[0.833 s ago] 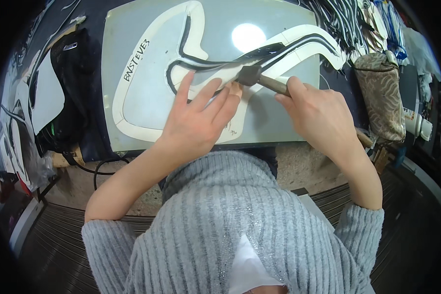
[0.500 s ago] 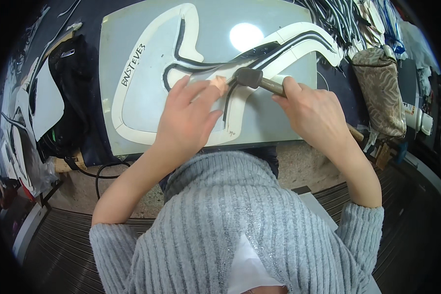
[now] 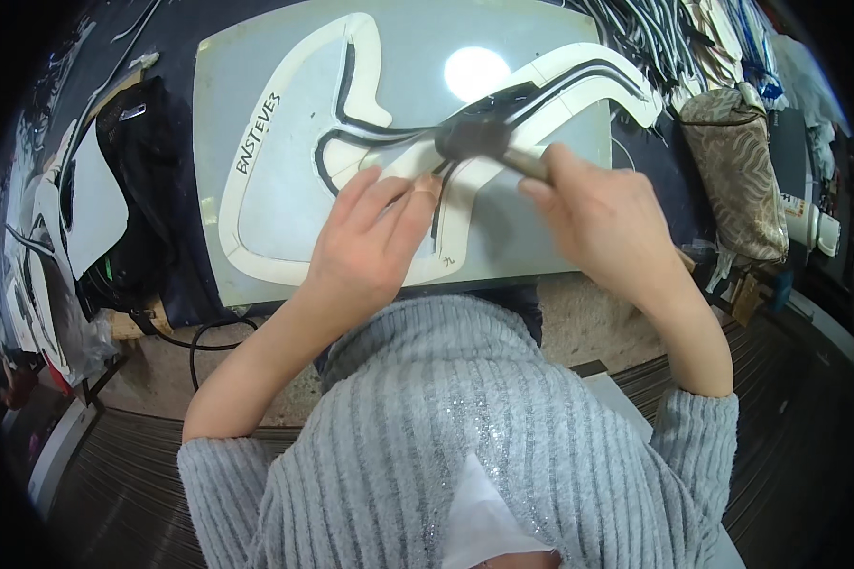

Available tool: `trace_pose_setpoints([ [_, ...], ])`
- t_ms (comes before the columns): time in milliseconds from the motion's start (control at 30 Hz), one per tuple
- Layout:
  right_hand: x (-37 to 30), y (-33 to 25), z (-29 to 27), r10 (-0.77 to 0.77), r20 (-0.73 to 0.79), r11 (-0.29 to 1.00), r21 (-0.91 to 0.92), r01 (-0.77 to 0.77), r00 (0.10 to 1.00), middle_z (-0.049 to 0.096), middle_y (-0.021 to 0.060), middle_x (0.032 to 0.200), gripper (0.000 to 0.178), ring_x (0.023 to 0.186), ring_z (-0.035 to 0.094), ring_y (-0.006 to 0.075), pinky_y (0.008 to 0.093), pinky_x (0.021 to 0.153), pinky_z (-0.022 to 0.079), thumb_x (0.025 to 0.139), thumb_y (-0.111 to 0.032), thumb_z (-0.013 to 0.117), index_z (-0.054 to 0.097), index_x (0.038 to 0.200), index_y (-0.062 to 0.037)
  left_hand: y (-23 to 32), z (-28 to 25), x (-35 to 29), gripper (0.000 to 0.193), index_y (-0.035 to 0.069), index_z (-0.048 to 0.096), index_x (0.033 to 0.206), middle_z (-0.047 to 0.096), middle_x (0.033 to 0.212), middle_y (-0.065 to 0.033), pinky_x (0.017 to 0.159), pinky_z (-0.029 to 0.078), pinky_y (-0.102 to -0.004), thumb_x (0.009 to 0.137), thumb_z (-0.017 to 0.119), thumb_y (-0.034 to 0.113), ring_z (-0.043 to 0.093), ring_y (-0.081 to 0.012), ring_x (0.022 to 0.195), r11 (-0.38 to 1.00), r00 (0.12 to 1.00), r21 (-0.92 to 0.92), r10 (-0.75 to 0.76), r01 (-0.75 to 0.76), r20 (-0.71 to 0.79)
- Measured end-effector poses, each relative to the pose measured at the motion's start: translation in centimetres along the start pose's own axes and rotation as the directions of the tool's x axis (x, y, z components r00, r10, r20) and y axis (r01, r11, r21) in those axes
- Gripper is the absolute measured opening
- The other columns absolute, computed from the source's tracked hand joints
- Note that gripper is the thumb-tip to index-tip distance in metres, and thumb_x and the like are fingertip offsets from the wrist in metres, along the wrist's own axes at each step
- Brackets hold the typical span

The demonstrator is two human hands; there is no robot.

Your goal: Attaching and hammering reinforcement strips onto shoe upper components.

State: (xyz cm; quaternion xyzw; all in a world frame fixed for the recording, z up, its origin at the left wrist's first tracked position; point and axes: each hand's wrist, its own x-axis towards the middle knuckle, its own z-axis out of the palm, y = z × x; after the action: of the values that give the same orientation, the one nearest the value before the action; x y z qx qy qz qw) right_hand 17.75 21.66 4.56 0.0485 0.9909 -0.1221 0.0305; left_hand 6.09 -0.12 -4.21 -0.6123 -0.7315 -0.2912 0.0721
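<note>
A cream, curved pattern piece (image 3: 232, 223) lies on a pale grey board (image 3: 550, 242), with narrow black strips (image 3: 403, 132) running along its edges. My left hand (image 3: 370, 237) rests over the middle of the piece. Its fingers are bent and pressed together where the black strips meet; what they pinch is hidden. In my right hand (image 3: 603, 213) is the handle of a hammer (image 3: 474, 140). The dark hammer head, smeared by motion, is above the joined strips, just beyond my left fingertips.
A patterned pouch (image 3: 735, 175) and a white bottle (image 3: 811, 228) stand at the right. Bundled strips (image 3: 650, 47) lie at the far right. To the left are a black bag (image 3: 142, 180) and white cut pieces (image 3: 95, 204). A bright round reflection shows on the board.
The hammer head has shifted slightly left and blurred. My left fingers have drawn closer together and moved slightly toward me. The pattern piece has moved very little.
</note>
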Motion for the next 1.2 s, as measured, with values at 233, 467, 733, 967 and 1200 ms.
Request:
trace_pose_setpoints([
  [233, 0.4, -0.8, -0.7, 0.007, -0.095, 0.993, 0.115, 0.004, 0.995, 0.054, 0.0104, 0.052, 0.032, 0.049, 0.06, 0.0329, 0.0417, 0.046, 0.047, 0.097, -0.032, 0.061, 0.05, 0.085, -0.0043, 0.1, -0.3, -0.1, 0.041, -0.008, 0.057, 0.123, 0.067, 0.102, -0.0131, 0.099, 0.046, -0.0452, 0.084, 0.059, 0.003, 0.061, -0.0273, 0.103, 1.0, 0.999, -0.011, -0.013, 0.014, 0.032],
  [467, 0.2, -0.6, -0.5, 0.048, 0.071, 0.999, -0.008, -0.047, 0.996, 0.061, 0.0142, 0.057, 0.033, 0.051, 0.063, 0.0326, 0.0411, 0.046, 0.049, 0.097, -0.03, 0.061, 0.05, 0.081, -0.0031, 0.0, 0.0, -0.4, 0.041, -0.008, 0.058, 0.122, 0.067, 0.103, -0.0134, 0.099, 0.047, -0.0451, 0.083, 0.06, 0.002, 0.061, -0.0272, 0.103, 1.0, 1.0, -0.027, -0.007, 0.007, -0.013],
  [733, -0.6, 0.1, 1.4, 0.057, 0.149, 0.998, -0.015, -0.055, 0.987, 0.057, 0.0138, 0.059, 0.027, 0.054, 0.06, 0.0336, 0.0427, 0.049, 0.046, 0.097, -0.024, 0.063, 0.047, 0.086, -0.0045, 0.5, -0.6, -0.4, 0.043, -0.003, 0.062, 0.118, 0.067, 0.115, -0.0152, 0.09, 0.052, -0.0386, 0.077, 0.074, -0.007, 0.063, -0.0304, 0.103, 0.869, 0.931, -0.376, -0.362, 0.321, -0.044],
  [967, -0.2, -0.8, 0.6, 0.031, -0.002, 0.991, 0.133, -0.031, 1.0, 0.061, 0.014, 0.059, 0.033, 0.052, 0.062, 0.0338, 0.0428, 0.046, 0.047, 0.098, -0.03, 0.061, 0.049, 0.083, -0.003, 0.0, -0.6, -0.9, 0.043, -0.004, 0.063, 0.116, 0.066, 0.102, -0.0165, 0.076, 0.054, -0.0355, 0.075, 0.074, -0.01, 0.063, -0.0309, 0.093, 0.965, 0.983, -0.215, -0.17, 0.152, -0.069],
  [1200, -0.1, -1.3, 0.6, -0.023, 0.01, 0.996, 0.081, 0.023, 1.0, 0.059, 0.013, 0.058, 0.033, 0.052, 0.062, 0.034, 0.042, 0.046, 0.047, 0.097, -0.03, 0.061, 0.048, 0.084, -0.0021, -0.2, -0.1, -0.5, 0.034, -0.005, 0.064, 0.111, 0.063, 0.084, -0.0092, 0.079, 0.05, -0.0343, 0.077, 0.067, -0.004, 0.06, -0.0258, 0.088, 0.985, 0.981, -0.146, -0.111, 0.087, -0.161],
])
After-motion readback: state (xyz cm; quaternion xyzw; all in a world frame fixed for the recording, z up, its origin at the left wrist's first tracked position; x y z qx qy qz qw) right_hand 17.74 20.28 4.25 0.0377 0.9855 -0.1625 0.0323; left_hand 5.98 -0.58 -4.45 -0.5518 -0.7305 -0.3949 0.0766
